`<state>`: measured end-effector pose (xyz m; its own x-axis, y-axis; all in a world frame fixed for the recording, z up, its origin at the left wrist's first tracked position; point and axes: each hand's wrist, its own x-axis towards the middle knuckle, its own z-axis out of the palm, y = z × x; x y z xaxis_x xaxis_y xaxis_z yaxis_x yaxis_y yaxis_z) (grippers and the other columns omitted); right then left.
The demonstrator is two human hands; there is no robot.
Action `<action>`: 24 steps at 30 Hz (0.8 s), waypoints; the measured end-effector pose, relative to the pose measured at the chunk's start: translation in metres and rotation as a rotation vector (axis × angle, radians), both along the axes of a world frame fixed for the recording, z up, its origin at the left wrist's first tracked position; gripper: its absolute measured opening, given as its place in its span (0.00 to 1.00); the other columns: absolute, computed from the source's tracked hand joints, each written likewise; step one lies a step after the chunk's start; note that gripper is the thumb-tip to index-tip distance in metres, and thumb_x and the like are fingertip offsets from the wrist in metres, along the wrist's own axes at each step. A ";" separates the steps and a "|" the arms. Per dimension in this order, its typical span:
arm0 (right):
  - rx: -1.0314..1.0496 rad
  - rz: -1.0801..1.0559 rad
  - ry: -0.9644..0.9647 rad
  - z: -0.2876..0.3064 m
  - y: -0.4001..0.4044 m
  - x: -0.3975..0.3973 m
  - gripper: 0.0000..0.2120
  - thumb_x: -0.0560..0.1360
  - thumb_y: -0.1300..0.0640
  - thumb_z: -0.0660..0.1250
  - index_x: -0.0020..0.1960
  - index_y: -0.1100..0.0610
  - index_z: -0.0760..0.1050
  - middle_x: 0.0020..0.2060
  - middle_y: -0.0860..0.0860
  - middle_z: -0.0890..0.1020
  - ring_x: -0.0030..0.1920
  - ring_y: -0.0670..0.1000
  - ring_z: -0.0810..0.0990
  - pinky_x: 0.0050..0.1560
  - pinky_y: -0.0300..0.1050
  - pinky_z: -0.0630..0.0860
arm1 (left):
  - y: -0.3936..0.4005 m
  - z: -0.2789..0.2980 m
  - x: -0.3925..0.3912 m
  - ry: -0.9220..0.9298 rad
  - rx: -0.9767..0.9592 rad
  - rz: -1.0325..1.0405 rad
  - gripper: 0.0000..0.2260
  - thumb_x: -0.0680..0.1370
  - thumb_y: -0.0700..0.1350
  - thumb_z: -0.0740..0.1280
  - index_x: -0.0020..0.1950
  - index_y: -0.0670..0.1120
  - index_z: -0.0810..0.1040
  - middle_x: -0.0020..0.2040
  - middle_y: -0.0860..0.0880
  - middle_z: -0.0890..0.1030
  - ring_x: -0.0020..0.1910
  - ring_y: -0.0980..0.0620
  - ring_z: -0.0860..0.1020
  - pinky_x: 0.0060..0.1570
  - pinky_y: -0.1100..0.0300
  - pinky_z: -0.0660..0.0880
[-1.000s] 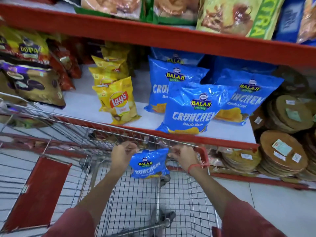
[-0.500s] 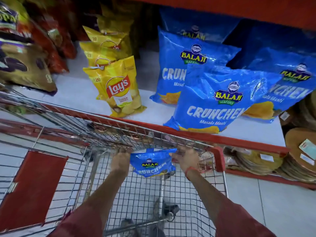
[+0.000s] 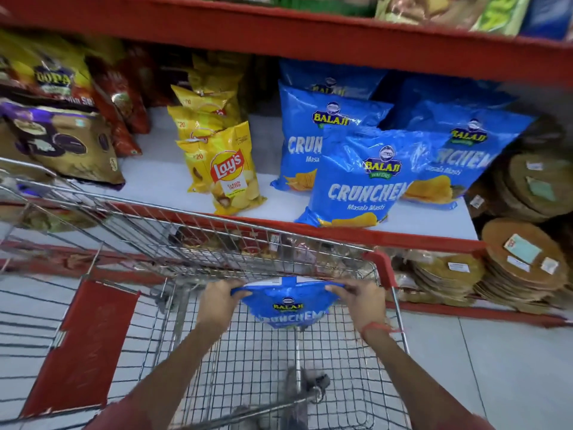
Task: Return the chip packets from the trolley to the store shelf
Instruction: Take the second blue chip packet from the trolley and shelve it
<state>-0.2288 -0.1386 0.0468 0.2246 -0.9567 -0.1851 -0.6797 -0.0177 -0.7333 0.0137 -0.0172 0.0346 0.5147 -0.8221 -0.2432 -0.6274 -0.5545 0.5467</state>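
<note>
I have both hands down inside the wire trolley, at its far end. My left hand is clamped on the left top corner of a blue Balaji Crunchem packet, and my right hand is clamped on its right top corner, so the packet hangs between the two grips with its printed face toward me. Its top edge is stretched flat from one hand to the other; the body sags below my knuckles, above the trolley's mesh floor. Whether its lower edge touches the mesh I cannot tell. A red thread circles my right wrist.

Beyond the trolley's far rim runs the white store shelf with its red front lip. On it, to the right, more large blue Crunchem bags stand leaning, one in front of the others. Left of them, yellow Lay's packets stand in a row running back. Farther left lie brown and red snack bags. At far right, stacks of round flat discs sit on the shelves. A red flap lies at the trolley's near left.
</note>
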 end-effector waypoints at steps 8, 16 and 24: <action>-0.255 -0.131 -0.195 0.103 0.003 -0.069 0.07 0.64 0.57 0.77 0.41 0.56 0.85 0.35 0.50 0.86 0.29 0.38 0.79 0.37 0.33 0.77 | -0.010 0.096 -0.034 0.150 -0.386 -0.206 0.08 0.71 0.47 0.72 0.49 0.48 0.85 0.41 0.59 0.84 0.36 0.74 0.78 0.36 0.81 0.70; -0.420 -0.239 -0.427 0.195 -0.054 -0.136 0.02 0.66 0.54 0.75 0.38 0.49 0.83 0.30 0.42 0.85 0.34 0.38 0.80 0.38 0.29 0.76 | -0.085 0.205 -0.094 0.188 -0.605 -0.290 0.09 0.71 0.51 0.72 0.47 0.48 0.85 0.42 0.49 0.87 0.41 0.56 0.83 0.43 0.56 0.79; -0.555 -0.303 -0.498 0.251 -0.149 -0.195 0.07 0.66 0.53 0.76 0.42 0.53 0.84 0.29 0.41 0.84 0.33 0.38 0.80 0.37 0.29 0.76 | -0.159 0.247 -0.178 0.200 -0.767 -0.247 0.06 0.72 0.48 0.72 0.44 0.48 0.86 0.36 0.48 0.87 0.33 0.59 0.81 0.34 0.67 0.74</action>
